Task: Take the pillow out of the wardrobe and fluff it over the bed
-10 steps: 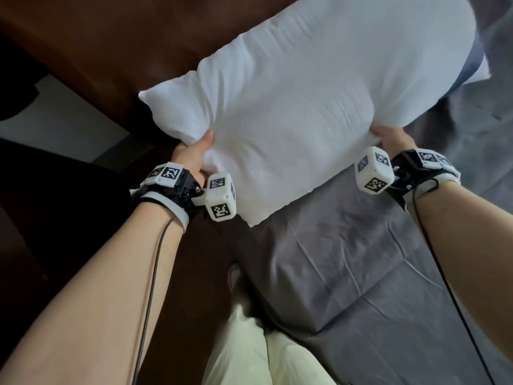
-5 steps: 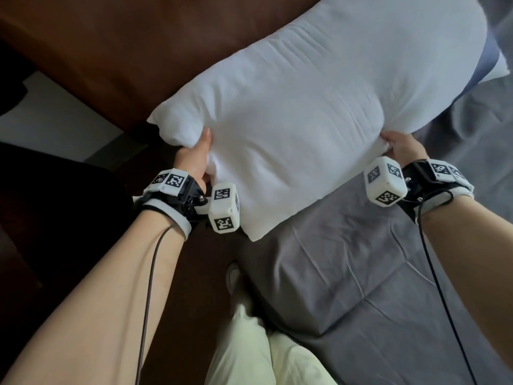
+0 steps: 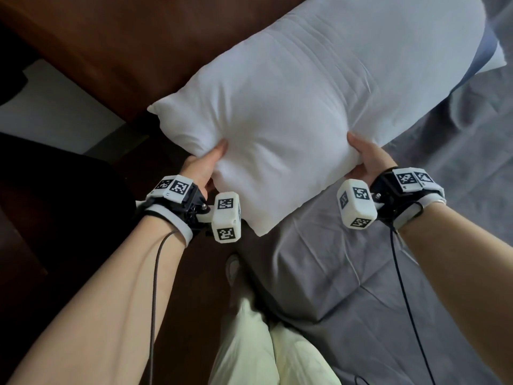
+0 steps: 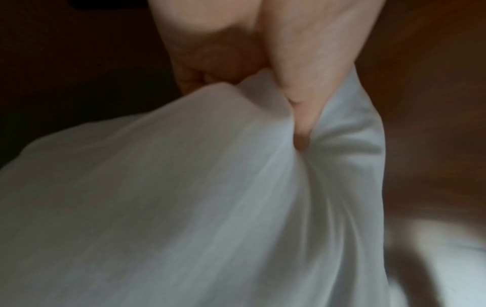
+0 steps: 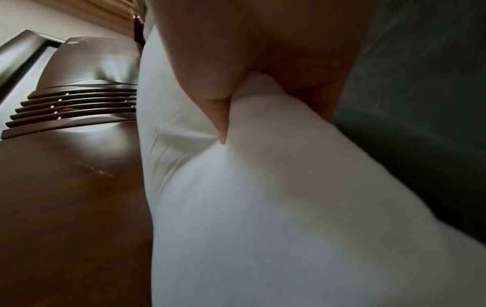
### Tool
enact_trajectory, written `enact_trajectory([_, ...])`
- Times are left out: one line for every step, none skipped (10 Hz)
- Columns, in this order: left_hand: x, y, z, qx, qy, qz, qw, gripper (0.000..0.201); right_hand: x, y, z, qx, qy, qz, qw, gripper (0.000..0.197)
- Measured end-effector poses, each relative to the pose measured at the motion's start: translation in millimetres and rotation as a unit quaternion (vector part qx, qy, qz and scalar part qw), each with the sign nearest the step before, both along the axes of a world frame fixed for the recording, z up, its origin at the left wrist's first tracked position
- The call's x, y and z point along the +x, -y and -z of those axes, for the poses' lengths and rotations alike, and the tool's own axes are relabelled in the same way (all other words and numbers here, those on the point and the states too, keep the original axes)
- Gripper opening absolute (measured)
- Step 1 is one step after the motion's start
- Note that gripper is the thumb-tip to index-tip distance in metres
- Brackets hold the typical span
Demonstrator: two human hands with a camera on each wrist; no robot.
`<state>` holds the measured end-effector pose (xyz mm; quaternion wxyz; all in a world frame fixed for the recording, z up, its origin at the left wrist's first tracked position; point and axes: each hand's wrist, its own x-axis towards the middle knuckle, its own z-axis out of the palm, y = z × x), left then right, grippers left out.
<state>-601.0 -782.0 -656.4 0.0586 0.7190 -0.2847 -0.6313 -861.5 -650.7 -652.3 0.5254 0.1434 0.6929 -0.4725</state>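
Pillow (image 3: 319, 112) gripped by left hand (image 3: 201, 169) and right hand (image 3: 369, 159) above bed (image 3: 361, 273); wrist views alone show thumbs dug in.

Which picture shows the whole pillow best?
The head view: nearly the whole pillow shows there, held over the bed by both hands. Each wrist view shows only a bunched patch of it close up, with a thumb pressed in.

A dark reddish-brown wooden headboard (image 3: 116, 45) stands beside a pale grey patch of floor (image 3: 55, 107), a white shoe (image 3: 232, 269) and pale cream trouser legs (image 3: 263, 343) show below, and dark slatted wooden furniture (image 5: 79, 108) sits nearby.
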Motion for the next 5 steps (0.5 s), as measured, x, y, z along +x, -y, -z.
enact_trajectory([-1, -4, 6, -0.016, 0.046, 0.019, 0.999, 0.089, -1, 0, 7, 0.023, -0.030, -0.017, 0.999, 0.044])
enact_trajectory([1, -6, 9, -0.019, 0.065, 0.027, 0.997, 0.101, 3, -1, 12, 0.033, -0.040, -0.039, 0.998, 0.047])
enact_trajectory([8, -8, 9, -0.003, 0.017, -0.005, 1.000, 0.097, 1, -4, 15, 0.035, -0.060, -0.038, 0.997, 0.045])
enact_trajectory([16, -19, -4, -0.034, -0.051, -0.062, 0.996, 0.056, 8, -10, 7, 0.078, -0.132, -0.063, 0.986, 0.055])
enact_trajectory([33, -25, -25, -0.072, -0.026, -0.071, 0.995, 0.039, 16, -14, -7, 0.114, -0.206, -0.098, 0.967, 0.061])
